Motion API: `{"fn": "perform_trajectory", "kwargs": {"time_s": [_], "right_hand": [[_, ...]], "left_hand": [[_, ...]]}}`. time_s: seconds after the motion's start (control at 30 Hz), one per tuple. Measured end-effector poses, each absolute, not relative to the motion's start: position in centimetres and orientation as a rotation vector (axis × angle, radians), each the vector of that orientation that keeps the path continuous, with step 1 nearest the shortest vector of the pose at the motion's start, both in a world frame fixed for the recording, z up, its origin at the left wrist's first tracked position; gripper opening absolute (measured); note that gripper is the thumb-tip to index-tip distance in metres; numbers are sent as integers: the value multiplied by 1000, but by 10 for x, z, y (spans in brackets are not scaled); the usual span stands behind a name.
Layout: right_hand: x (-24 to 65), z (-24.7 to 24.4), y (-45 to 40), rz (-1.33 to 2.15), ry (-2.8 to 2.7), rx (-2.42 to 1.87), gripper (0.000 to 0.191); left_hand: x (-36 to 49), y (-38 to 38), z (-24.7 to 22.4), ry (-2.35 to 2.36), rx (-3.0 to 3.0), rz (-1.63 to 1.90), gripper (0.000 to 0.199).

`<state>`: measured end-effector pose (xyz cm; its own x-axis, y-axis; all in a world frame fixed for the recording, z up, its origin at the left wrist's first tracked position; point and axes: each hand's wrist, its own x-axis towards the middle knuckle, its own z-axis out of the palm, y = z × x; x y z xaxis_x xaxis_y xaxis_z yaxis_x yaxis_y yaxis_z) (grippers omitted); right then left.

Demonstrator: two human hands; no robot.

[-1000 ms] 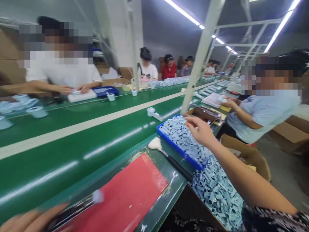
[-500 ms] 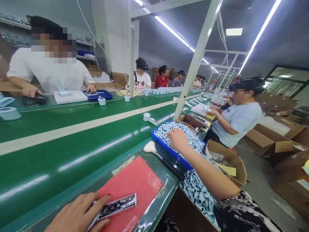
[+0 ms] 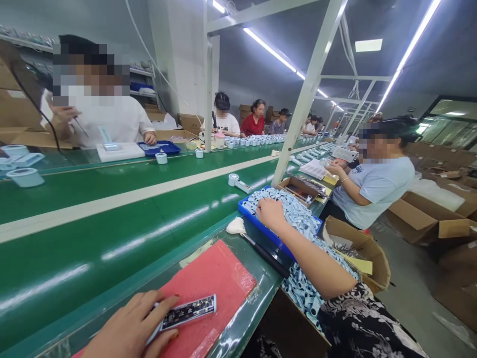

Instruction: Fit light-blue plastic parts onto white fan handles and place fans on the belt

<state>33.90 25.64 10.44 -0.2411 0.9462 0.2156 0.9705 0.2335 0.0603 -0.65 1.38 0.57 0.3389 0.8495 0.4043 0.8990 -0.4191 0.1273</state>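
Observation:
My left hand is closed round one end of a light-blue handle with a black circuit board set in its face. The handle rests on a red pad at the bench edge. My right hand is over a blue tray heaped with small light-blue plastic parts. Its fingers are curled down at the parts; the fingertips are hidden, so what they pinch does not show.
A black-handled tool with a white wrapped head lies between pad and tray. Below the tray, a carton holds more light-blue parts. A green conveyor belt carries a round-headed piece. Co-workers sit across and to the right.
The view has shifted slightly. My right hand stays at the tray and my left still holds the handle. The co-worker opposite has raised one hand from the bench, with a thin tool in it.

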Motion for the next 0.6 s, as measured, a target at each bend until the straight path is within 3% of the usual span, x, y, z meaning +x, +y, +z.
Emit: {"fn": "perform_trajectory", "kwargs": {"time_s": [0.33,0.6], "right_hand": [[336,118,225,135,-2225,-1582,14],[291,111,134,947,-2225,-1121,12]], "left_hand": [[1,11,24,-1617,-2486,-690,34],[33,24,57,-1784,-2636,-587,33]]}}
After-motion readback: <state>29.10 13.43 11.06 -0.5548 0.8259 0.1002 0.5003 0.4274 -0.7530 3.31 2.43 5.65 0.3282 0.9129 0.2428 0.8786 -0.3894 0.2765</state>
